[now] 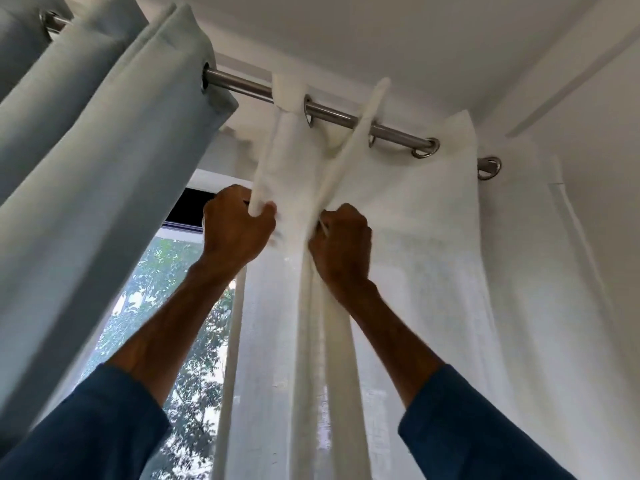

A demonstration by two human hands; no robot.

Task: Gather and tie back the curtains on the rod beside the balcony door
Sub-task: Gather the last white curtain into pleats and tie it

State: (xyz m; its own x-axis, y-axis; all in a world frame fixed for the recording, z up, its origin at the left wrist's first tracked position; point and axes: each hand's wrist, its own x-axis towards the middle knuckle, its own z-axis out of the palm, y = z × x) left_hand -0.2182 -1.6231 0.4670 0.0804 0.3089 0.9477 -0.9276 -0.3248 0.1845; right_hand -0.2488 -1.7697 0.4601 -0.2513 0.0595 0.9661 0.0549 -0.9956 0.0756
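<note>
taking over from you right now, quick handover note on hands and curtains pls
Left hand: raised, grips a fold of the white curtain just below the rod.
Right hand: beside it, grips the next fold of the same curtain.
Things: the white curtain hangs by its rings on the right part of the rod, with one strip looped over the rod. The grey-blue curtain hangs in folds on the left.
Done: the white folds are partly drawn together between the hands.
Left: finish gathering and tie both curtains back; no tie is in view.
</note>
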